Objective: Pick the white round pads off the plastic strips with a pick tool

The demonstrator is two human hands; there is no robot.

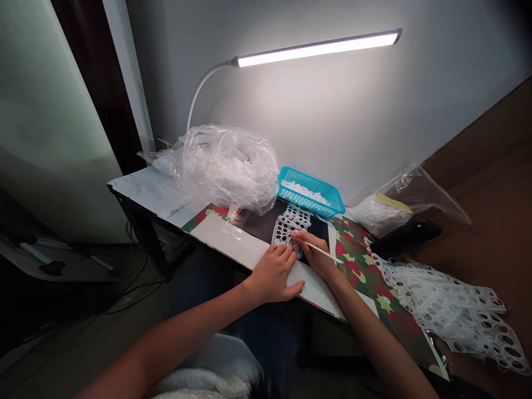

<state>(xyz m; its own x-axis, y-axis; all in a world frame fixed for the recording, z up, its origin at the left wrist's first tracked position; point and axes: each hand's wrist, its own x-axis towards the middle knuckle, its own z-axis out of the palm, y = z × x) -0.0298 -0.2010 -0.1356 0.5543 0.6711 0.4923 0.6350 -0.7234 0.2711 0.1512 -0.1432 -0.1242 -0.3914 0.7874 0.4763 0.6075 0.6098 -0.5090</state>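
Note:
My left hand (274,272) rests on the white strip along the table's near edge, thumb spread. Its fingertips touch the near edge of a white sheet full of round holes (281,226), which lies on a black mat (260,221). In the fingers of my right hand (315,254) is a thin white pen-like stick (330,256), its back end pointing right. The front tip is over the sheet and too small to make out. A second piece of holed sheet (298,213) lies just behind the first.
A blue basket (310,208) with small white pieces stands behind the mat. A large clear plastic bag (224,166) sits back left, another bag (380,213) back right. Holed white sheets (457,310) are heaped at the right. A lit lamp (320,49) hangs above.

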